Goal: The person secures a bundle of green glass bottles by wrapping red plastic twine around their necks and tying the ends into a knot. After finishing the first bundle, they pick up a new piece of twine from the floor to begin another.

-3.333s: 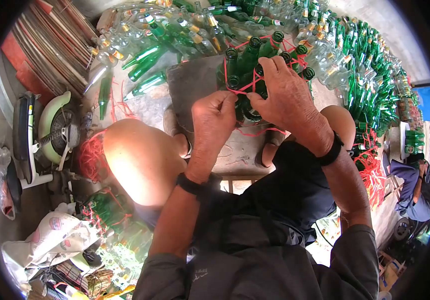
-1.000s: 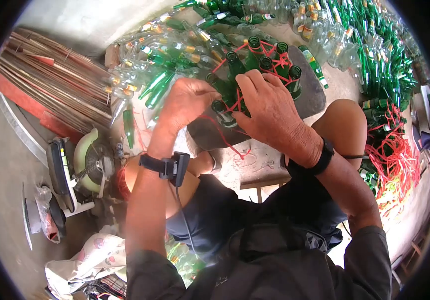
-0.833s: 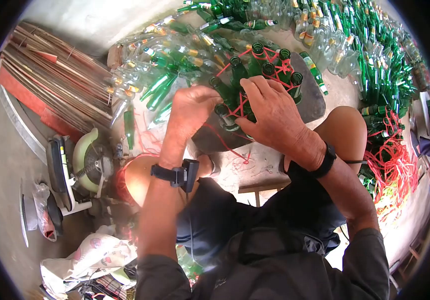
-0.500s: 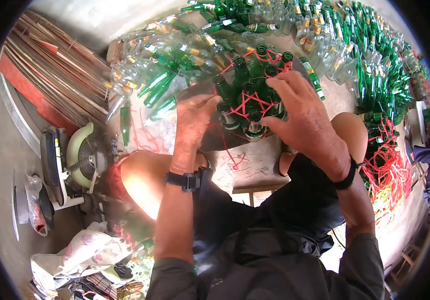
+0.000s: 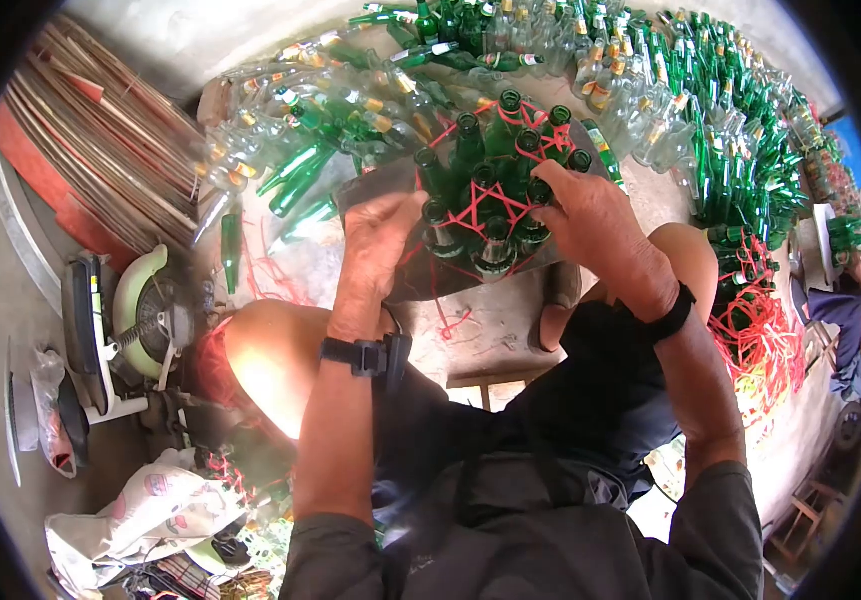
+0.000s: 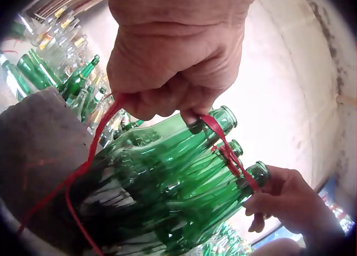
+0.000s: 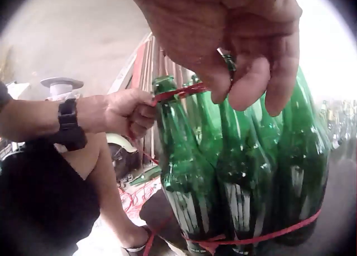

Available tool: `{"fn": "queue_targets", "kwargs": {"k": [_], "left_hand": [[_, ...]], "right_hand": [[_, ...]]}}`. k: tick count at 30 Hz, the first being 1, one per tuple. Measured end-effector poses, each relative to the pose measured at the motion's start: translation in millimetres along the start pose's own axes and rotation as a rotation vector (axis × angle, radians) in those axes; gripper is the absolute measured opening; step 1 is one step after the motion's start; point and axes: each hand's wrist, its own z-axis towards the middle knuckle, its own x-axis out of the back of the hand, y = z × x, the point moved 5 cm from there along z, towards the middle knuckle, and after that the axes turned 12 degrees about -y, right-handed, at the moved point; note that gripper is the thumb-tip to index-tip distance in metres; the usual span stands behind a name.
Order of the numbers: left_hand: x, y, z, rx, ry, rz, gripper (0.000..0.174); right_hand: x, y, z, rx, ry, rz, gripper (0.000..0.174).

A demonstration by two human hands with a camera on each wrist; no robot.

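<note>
While a pale wall (image 5: 280, 25) closes off the upper left of the head view, a light concrete floor (image 5: 658, 190) spreads below it, banked from upper centre to upper right with clear and green bottles (image 5: 640, 85). Long rods (image 5: 105, 140) lie bundled at upper left; a wheel with a pale green fender (image 5: 135, 275) stands at mid-left, a white sack (image 5: 150, 500) at lower left, and a tangle of red strapping (image 5: 762, 325) at mid-right. Near upper centre, a flat dark slab (image 6: 42, 144), its grey top scuffed, carries an upright cluster of green bottles (image 5: 467, 150), laced between the necks and banded near the base. At the cluster's left edge, the grip of the left hand (image 5: 380, 230) is closed, fingers curled on a red strap (image 6: 85, 165); at its right, the right hand (image 5: 595, 205) pinches the same strap beside a bottle neck, thumb and fingers nearly together.
</note>
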Motion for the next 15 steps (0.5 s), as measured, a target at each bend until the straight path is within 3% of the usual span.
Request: {"fn": "queue_targets", "kwargs": {"k": [7, 15], "left_hand": [[-3.2, 0.2, -2.6, -0.016, 0.023, 0.037, 0.017], [-12.4, -6.5, -22.3, -0.019, 0.082, 0.014, 0.019]], "right_hand": [[9.3, 1.2, 8.6, -0.064, -0.142, -0.055, 0.03], [16.6, 4.7, 22.4, 0.082, -0.09, -0.2, 0.031]]}}
